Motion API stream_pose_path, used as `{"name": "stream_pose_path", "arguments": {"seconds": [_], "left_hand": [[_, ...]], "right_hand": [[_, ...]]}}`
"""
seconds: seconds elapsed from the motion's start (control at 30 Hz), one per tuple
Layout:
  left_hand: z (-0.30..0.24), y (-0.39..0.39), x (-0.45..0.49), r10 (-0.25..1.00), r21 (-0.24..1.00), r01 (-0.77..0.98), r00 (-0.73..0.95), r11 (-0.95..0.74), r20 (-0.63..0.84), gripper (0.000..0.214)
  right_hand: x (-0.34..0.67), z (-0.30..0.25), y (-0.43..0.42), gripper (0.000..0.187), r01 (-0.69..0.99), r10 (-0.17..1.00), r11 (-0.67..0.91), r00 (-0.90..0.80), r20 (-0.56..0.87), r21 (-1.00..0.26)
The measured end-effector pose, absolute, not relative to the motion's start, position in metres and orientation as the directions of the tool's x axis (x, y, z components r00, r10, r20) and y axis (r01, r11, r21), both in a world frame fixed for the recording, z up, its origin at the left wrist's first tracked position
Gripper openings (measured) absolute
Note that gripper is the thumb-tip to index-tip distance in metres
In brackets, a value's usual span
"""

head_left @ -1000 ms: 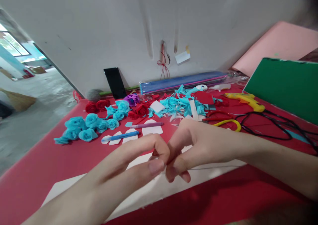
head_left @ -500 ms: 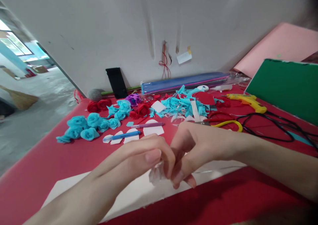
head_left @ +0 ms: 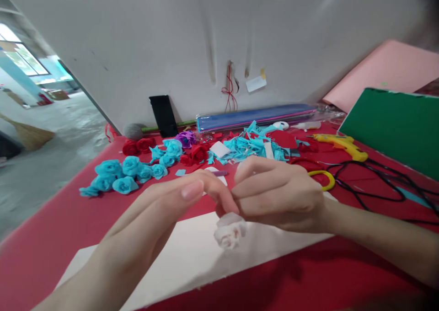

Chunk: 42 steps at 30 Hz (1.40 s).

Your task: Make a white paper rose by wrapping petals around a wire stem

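Observation:
My left hand (head_left: pixel 164 210) and my right hand (head_left: pixel 277 192) meet above a white sheet (head_left: pixel 192 251) on the red table (head_left: pixel 51 238). Between their fingertips hangs a small white paper rose (head_left: pixel 229 231), pinched from above by both hands. My fingers are pressed together around its top. Beyond the hands lie several blue paper roses (head_left: pixel 120 176), some red roses (head_left: pixel 137 145) and a purple one (head_left: pixel 185 138).
A heap of blue paper scraps (head_left: pixel 254 144) lies mid-table. A yellow glue gun (head_left: pixel 341 144) with black cord (head_left: pixel 380 178) and yellow-handled scissors (head_left: pixel 324 177) sit right. Green (head_left: pixel 394 126) and pink (head_left: pixel 387 68) boards lean at right; a black phone (head_left: pixel 164 115) and a blue paper pack (head_left: pixel 254 115) stand by the wall.
My hands have lifted and turned, so the white paper rose that was hidden among my fingers now hangs in view below them. The camera has shifted slightly.

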State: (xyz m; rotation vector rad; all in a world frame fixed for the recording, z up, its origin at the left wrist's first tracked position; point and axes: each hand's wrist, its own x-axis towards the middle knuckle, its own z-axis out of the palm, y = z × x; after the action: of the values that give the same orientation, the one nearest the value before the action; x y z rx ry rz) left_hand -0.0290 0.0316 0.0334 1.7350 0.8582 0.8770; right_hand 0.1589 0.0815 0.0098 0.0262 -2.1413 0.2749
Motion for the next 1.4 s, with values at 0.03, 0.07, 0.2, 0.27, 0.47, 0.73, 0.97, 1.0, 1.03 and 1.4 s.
{"name": "stream_pose_path", "arguments": {"seconds": [0.03, 0.07, 0.2, 0.27, 0.47, 0.73, 0.97, 1.0, 1.03, 1.4], "left_hand": [[0.034, 0.032, -0.029, 0.859, 0.951, 0.151, 0.483, -0.270, 0.168, 0.033], [0.034, 0.031, -0.029, 0.864, 0.954, 0.147, 0.476, -0.262, 0.164, 0.032], [0.034, 0.028, -0.025, 0.893, 0.954, 0.132, 0.405, -0.269, 0.196, 0.028], [0.034, 0.027, -0.023, 0.886, 0.945, 0.121, 0.400, -0.303, 0.233, 0.024], [0.032, 0.022, -0.022, 0.848, 0.838, 0.245, 0.361, -0.488, 0.389, 0.015], [0.035, 0.020, -0.031, 0.671, 0.473, 0.503, 0.353, -0.723, 0.652, 0.012], [0.039, 0.029, -0.036, 0.532, 0.244, 0.543, 0.472, -0.804, 0.703, 0.020], [0.040, 0.029, -0.035, 0.532, 0.232, 0.551, 0.480, -0.802, 0.698, 0.020], [0.040, 0.029, -0.035, 0.537, 0.228, 0.558, 0.486, -0.798, 0.690, 0.020], [0.042, 0.022, -0.029, 0.621, 0.317, 0.552, 0.541, -0.771, 0.567, 0.020]], "right_hand": [[0.159, 0.010, 0.081, 0.028, -0.110, 0.094, 0.978, -0.533, 0.841, -0.179], [0.160, 0.010, 0.081, 0.031, -0.096, 0.101, 0.980, -0.519, 0.849, -0.176], [0.162, 0.009, 0.083, 0.035, -0.050, 0.137, 0.981, -0.513, 0.848, -0.189], [0.162, 0.008, 0.085, 0.034, -0.053, 0.130, 0.982, -0.511, 0.850, -0.183], [0.167, 0.011, 0.081, 0.013, 0.073, 0.084, 0.996, -0.509, 0.857, -0.055], [0.179, 0.020, 0.080, 0.011, 0.270, -0.019, 0.944, -0.530, 0.847, 0.190], [0.179, 0.016, 0.084, 0.017, 0.344, -0.210, 0.856, -0.451, 0.867, 0.387], [0.178, 0.015, 0.085, 0.020, 0.340, -0.221, 0.854, -0.450, 0.866, 0.394], [0.178, 0.014, 0.087, 0.022, 0.331, -0.232, 0.853, -0.452, 0.861, 0.403], [0.181, 0.015, 0.086, 0.025, 0.279, -0.261, 0.827, -0.579, 0.773, 0.488]]}}
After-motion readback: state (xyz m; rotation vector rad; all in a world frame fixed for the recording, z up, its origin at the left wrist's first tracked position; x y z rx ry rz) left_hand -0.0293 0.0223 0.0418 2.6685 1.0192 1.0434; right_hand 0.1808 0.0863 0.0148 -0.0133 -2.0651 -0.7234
